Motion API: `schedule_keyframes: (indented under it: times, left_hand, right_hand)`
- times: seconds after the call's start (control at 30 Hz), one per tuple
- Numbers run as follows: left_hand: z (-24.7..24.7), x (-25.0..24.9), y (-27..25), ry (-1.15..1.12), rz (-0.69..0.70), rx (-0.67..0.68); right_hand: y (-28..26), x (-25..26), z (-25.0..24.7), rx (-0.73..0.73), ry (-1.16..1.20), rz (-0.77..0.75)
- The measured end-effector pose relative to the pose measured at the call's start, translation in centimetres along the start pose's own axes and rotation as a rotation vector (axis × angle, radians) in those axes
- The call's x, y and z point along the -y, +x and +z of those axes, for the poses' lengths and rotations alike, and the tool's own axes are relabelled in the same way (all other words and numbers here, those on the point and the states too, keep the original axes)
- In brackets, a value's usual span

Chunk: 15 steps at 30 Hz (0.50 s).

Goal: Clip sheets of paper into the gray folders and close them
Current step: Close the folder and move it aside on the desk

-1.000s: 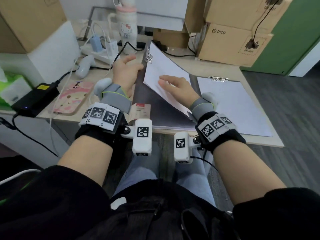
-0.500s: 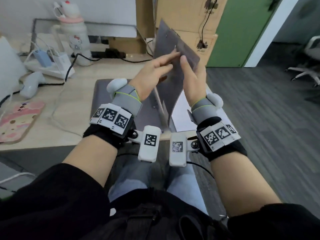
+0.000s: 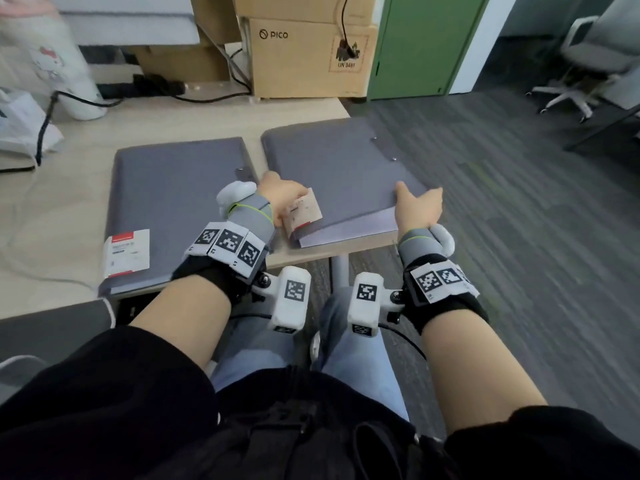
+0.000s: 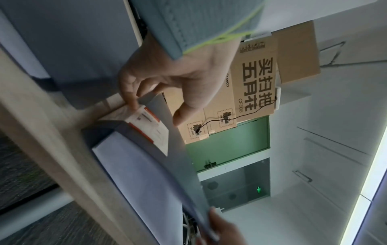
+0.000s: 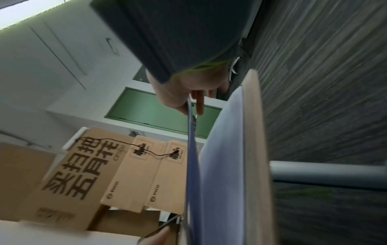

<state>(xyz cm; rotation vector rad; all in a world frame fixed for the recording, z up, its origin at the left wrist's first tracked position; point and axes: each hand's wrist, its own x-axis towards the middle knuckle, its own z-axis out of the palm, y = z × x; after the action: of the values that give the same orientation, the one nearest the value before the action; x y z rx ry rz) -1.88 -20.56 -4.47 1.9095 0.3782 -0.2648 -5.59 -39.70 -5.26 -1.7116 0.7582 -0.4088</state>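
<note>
Two gray folders lie side by side on the bench (image 3: 69, 202). The left folder (image 3: 173, 202) is shut flat, a white label (image 3: 127, 252) on its near corner. Right of it, the right folder (image 3: 339, 174) lies at the bench's right corner with its cover not quite down: a gap shows along the near edge, with the paper (image 3: 349, 232) visible under it.

The left hand (image 3: 282, 195) grips the cover at its near left corner, by a red-and-white label (image 3: 304, 213); in the left wrist view the thumb (image 4: 128, 92) lies on one face and the fingers (image 4: 186, 109) curl over the other. The right hand (image 3: 419, 206) pinches the cover's near right corner, thumb (image 5: 176, 102) on one face and a finger (image 5: 199, 104) on the other.

Beyond the folders stands a Pico carton (image 3: 304, 57), with a green door (image 3: 426, 43) to its right.
</note>
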Motion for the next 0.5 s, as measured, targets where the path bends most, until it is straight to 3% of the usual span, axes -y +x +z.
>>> schedule_keyframes:
  times: [0.1, 0.27, 0.4, 0.5]
  left_hand:
    - [0.2, 0.0, 0.4, 0.014, -0.014, 0.008]
    - [-0.2, 0.0, 0.4, -0.003, -0.105, 0.083]
    - [-0.2, 0.7, -0.1, -0.038, -0.022, 0.098]
    - [-1.0, 0.4, -0.4, -0.27, 0.074, 0.062]
  right_hand:
    - [0.8, -2.1, -0.1, 0.023, -0.074, 0.158]
    - [1.2, -3.5, -0.7, -0.014, 0.005, 0.161]
    - [1.0, -3.3, -1.1, -0.078, 0.047, 0.194]
    - [0.2, -2.9, -1.1, -0.106, -0.007, 0.158]
